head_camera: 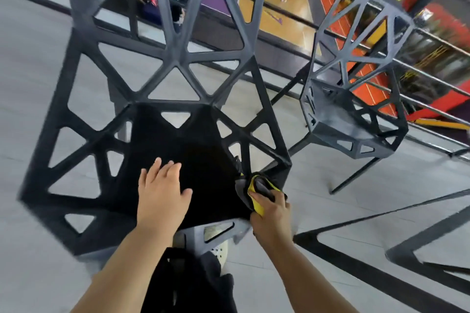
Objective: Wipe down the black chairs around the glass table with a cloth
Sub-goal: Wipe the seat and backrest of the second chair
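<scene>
A black lattice chair [142, 89] with triangular cut-outs fills the middle and left of the head view. My left hand [162, 193] lies flat and open on its dark seat. My right hand [269, 211] is closed around a bunched grey and yellow cloth [256, 189], pressed against the seat's right front corner. A second black lattice chair [356, 99] stands farther off at the right.
A metal railing [432, 63] runs along the far side, with a court floor far below beyond it. Black frame parts [356, 259] cross the grey floor at lower right. My shoe [221, 249] shows under the seat's front edge.
</scene>
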